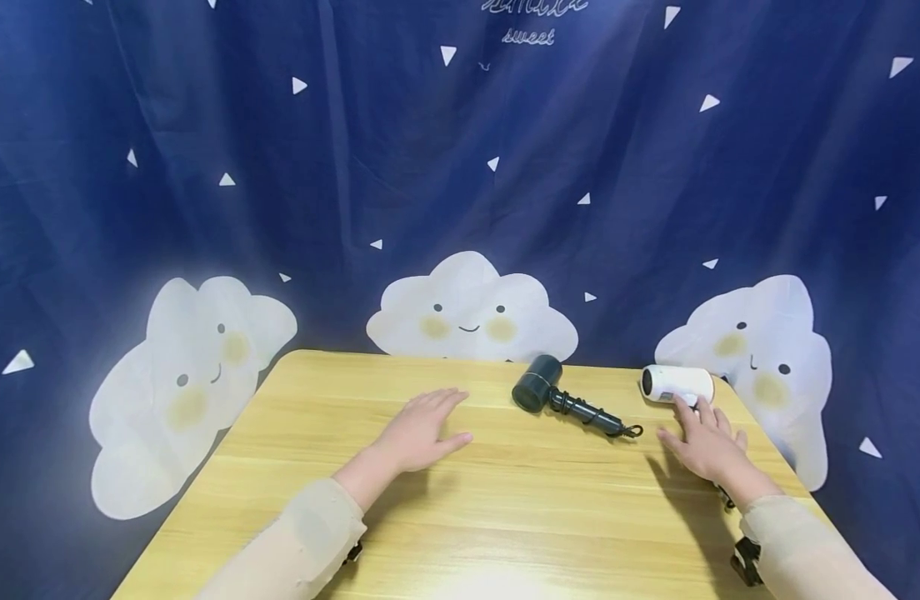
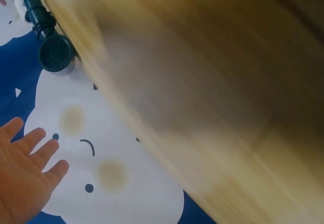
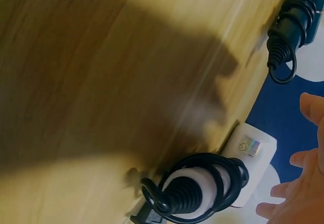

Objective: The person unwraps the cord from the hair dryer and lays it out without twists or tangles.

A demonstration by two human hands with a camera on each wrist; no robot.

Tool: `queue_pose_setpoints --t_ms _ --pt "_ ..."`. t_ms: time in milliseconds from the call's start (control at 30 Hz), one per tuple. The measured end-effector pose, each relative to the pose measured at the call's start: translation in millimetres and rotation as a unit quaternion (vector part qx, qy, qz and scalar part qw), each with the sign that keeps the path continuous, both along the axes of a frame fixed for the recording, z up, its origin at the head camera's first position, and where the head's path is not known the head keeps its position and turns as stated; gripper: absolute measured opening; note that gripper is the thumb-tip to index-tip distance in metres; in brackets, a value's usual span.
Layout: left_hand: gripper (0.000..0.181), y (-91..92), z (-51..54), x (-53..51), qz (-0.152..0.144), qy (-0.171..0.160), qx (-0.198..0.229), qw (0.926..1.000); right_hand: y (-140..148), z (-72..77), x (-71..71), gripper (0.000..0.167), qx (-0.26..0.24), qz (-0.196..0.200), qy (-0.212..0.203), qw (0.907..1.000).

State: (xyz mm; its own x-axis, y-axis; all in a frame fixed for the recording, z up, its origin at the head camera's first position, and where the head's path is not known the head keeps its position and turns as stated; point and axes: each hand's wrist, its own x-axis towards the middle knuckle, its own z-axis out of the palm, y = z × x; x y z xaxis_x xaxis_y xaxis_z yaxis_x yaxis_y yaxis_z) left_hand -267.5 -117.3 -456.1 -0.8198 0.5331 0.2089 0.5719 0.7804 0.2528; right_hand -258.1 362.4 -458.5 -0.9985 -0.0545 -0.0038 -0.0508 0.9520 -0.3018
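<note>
A dark green hair dryer (image 1: 537, 384) lies near the far edge of the wooden table, its black cord wound round the handle. To its right is a white hair dryer (image 1: 677, 384); the right wrist view shows a black cord (image 3: 195, 188) coiled about its handle. My right hand (image 1: 706, 446) hovers by the white hair dryer with fingers spread, and in the right wrist view the fingers stand apart from it. Left of the green dryer, my left hand (image 1: 422, 429) is held above the table, fingers straight, holding nothing.
The light wooden table (image 1: 505, 517) ends just behind both dryers. Beyond it hangs a dark blue curtain (image 1: 430, 167) with white triangles and smiling clouds. Dark wrist straps (image 1: 747, 560) show under the sleeves.
</note>
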Motion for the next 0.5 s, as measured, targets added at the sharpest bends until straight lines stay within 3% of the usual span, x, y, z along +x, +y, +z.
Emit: queue_pose_setpoints --t_ms 200,300,433,500 --pt "0.073 3.7 -3.0 0.4 0.006 -0.019 0.010 0.9998 7 -7.8 -4.2 0.091 -0.003 -0.011 0.009 0.9999" --pt "0.075 5.7 -4.2 1.7 0.009 -0.058 0.039 0.9975 11 -11.3 -5.8 0.093 -0.002 -0.015 0.011 0.9998" --pt "0.077 10.0 -4.3 4.4 0.016 -0.122 0.086 0.9887 14 -14.0 -7.4 0.095 -0.004 -0.021 0.007 0.9998" --pt "0.077 12.4 -3.9 5.2 0.018 -0.137 0.098 0.9856 14 -14.8 -7.9 0.096 -0.006 -0.026 0.004 0.9996"
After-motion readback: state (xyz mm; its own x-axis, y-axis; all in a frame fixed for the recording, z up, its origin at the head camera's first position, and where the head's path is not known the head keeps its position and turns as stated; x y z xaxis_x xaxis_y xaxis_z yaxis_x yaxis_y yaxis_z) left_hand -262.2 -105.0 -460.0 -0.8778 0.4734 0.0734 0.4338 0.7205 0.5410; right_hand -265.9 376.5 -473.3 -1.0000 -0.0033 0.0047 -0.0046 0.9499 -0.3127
